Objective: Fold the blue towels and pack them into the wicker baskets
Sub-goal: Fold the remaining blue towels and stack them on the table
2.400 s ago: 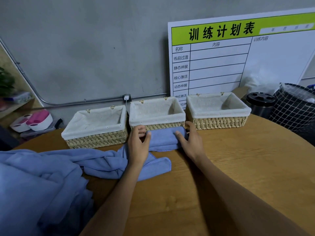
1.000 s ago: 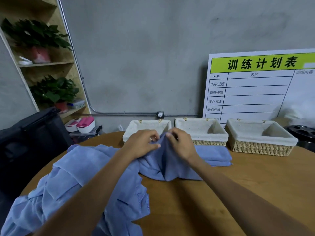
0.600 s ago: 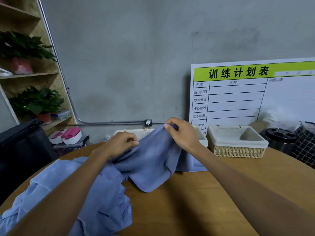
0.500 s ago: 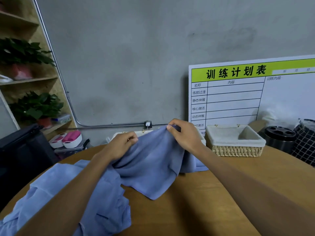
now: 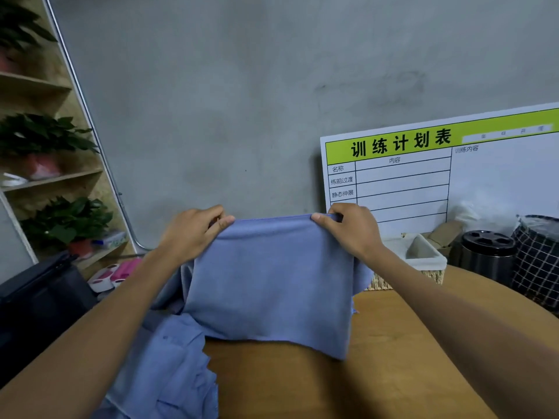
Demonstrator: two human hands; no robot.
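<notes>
Lifted and spread since a moment ago, the blue towel now hangs flat above the bench; left hand and right hand pinch its top corners. Folding can begin, I judge; one basket waits far right.

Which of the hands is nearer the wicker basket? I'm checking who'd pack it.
Right. The right hand holds the towel beside the wicker basket; the left hand is across the towel.
</notes>
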